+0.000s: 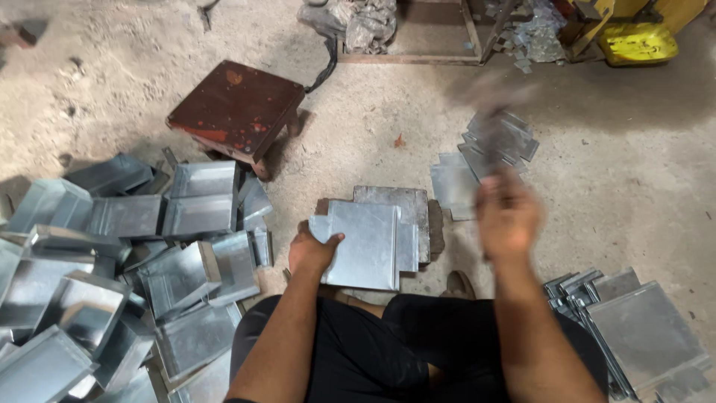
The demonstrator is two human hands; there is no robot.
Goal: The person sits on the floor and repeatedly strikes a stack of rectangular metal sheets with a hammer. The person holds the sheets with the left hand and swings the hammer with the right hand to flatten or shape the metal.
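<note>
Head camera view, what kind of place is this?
Likely a small sheet-metal workshop. Folded metal trays are heaped on a dusty concrete floor, and the left hand steadies a cut metal sheet on a block while the right hand blurs.

Our left hand [312, 250] lies low, thumb spread and grip closed. Our right hand [509, 216] is raised, blurred, its fingers curled in a fist.

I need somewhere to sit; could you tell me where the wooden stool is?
The red-brown stool stands upper left in the head view, just behind the pile of folded metal trays.
</note>
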